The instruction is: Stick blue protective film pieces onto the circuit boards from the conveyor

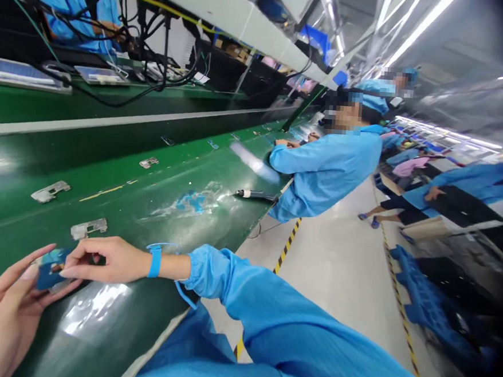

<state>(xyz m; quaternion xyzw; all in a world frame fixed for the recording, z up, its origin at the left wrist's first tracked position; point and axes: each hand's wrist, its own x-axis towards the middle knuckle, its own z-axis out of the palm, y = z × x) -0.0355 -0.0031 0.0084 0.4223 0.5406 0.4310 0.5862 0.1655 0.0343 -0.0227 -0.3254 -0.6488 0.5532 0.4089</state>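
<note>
left hand (5, 315) cradles a small metal bracket with blue film (51, 272) just above a green conveyor belt (107, 339), fingers curled narrowly around it, while the right hand (109, 259), a blue strap (155, 261) at its wrist, pinches its edge. similar bare brackets (88, 229) lie on the belt nearby, apart from both hands.

hands (5, 320): 2 | blue part (51, 272): 1 | metal brackets (50, 191): 4 | electric screwdrivers (255, 195): 1
</note>
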